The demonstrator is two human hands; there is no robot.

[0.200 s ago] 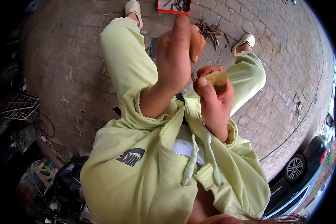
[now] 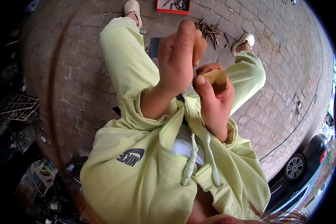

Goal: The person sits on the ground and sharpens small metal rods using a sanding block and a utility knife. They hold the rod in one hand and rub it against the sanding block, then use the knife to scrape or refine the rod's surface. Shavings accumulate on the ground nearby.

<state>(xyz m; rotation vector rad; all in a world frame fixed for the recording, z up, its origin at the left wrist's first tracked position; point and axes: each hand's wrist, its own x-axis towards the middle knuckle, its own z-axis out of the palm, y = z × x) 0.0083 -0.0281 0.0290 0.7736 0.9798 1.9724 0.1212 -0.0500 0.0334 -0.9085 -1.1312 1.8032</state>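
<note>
My left hand is closed in front of my lap, thumb uppermost and fingers curled under. Whatever it grips is hidden by the hand itself. Just below and to its right, my right hand is closed around a bent, tan piece of sandpaper. The thumb presses toward the curled fingers, and the sheet's upper edge sticks out above the palm. A small gap parts the two hands. Beyond them on the paving lies a pile of thin rusty metal rods.
A red open box with several dark rods stands at the far edge. A dark flat piece lies beside my left hand. Metal scrap lines the left side. At right are a cable and a dark car.
My left hand has moved slightly down and right, closer to my right hand, uncovering more of the dark flat piece. My right hand stays nearly still. A blurred brown strand now crosses the left side.
</note>
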